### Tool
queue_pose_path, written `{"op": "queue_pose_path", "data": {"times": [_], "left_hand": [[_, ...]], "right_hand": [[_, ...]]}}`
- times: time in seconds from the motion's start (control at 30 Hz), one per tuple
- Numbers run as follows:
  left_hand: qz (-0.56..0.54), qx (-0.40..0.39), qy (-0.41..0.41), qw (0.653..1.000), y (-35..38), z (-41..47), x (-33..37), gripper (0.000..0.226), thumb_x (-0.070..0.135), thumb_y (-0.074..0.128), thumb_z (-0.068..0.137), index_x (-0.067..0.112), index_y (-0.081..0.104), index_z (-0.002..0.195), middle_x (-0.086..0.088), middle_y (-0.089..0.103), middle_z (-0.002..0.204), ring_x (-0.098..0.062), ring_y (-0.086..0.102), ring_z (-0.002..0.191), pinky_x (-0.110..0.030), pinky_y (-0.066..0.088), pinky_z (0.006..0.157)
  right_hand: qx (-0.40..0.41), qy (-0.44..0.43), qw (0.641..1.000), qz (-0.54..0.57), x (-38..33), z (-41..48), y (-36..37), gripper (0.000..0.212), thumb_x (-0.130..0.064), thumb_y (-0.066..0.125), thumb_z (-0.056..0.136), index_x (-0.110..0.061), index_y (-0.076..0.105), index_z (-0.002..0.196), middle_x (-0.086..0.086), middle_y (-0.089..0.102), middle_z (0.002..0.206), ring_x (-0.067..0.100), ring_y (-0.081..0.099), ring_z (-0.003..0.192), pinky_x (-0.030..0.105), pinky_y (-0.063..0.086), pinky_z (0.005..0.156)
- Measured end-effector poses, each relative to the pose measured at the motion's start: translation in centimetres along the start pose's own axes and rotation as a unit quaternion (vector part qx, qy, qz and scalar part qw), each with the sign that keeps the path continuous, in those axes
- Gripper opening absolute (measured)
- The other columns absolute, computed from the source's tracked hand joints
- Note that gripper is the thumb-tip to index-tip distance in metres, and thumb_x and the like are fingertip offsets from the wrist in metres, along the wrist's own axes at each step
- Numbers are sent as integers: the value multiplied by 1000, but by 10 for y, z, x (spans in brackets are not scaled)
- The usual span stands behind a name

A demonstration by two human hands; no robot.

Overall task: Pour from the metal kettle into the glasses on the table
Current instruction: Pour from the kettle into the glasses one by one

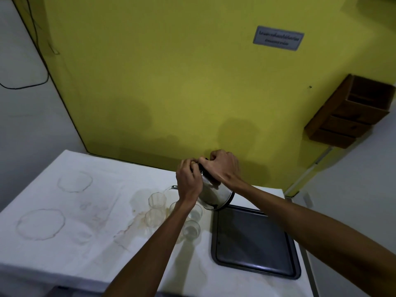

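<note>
1. While the metal kettle (pixel 216 196) hangs tilted toward the person's left, it sits above the glasses (pixel 157 199) clustered mid-tabletop (pixel 64 249).
2. The right-hand grip (pixel 222 168) is clamped over the dark top handle. It probably carries the weight.
3. The left-hand grip (pixel 189 181) is curled against the kettle's upper part, likely steadying the tilt.
4. The spout is hidden behind the left hand, so flow cannot be confirmed.
5. The kettle base overhangs the far-left corner of the dark tray (pixel 255 239), which lies just beside the glasses.
6. The yellow wall (pixel 171 82) stands close behind.
7. Open room lies leftward, over the stained cloth.
8. The left forearm crosses low over the nearer glasses, so withdraw upward to avoid tipping them.
</note>
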State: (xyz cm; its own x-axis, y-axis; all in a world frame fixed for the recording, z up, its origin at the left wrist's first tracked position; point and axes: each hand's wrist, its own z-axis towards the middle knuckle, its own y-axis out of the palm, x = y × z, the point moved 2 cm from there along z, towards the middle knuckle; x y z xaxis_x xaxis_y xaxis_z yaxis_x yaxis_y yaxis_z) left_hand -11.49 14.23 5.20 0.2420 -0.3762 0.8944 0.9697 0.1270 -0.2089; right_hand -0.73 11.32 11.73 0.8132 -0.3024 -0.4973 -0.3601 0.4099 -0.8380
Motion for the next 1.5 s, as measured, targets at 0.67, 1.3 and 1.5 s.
{"op": "queue_pose_path", "data": {"times": [0.67, 1.3, 1.5], "left_hand": [[6, -36, 9, 999, -3, -7, -5, 38, 29, 36, 89, 6, 66, 82, -11, 65, 84, -27, 56, 79, -28, 33, 69], [92, -86, -1, 992, -19, -42, 5, 24, 36, 53, 91, 15, 64, 89, 0, 65, 89, -15, 59, 81, -33, 51, 71], [47, -31, -32, 998, -24, -51, 4, 23, 32, 50, 88, 14, 63, 86, 0, 66, 86, -18, 61, 82, -40, 51, 72]], "right_hand": [[-14, 43, 999, 30, 9, -17, 6, 46, -55, 51, 70, -16, 38, 49, -1, 33, 45, 18, 34, 45, 32, 34, 51], [-12, 83, 983, 161, 52, -59, 30, 63, -53, 68, 87, -12, 36, 52, 1, 38, 47, 24, 38, 55, 36, 34, 58], [-42, 45, 992, 109, 44, -55, 24, 62, -60, 64, 81, -6, 45, 57, 5, 52, 49, 34, 55, 58, 37, 45, 57]]}}
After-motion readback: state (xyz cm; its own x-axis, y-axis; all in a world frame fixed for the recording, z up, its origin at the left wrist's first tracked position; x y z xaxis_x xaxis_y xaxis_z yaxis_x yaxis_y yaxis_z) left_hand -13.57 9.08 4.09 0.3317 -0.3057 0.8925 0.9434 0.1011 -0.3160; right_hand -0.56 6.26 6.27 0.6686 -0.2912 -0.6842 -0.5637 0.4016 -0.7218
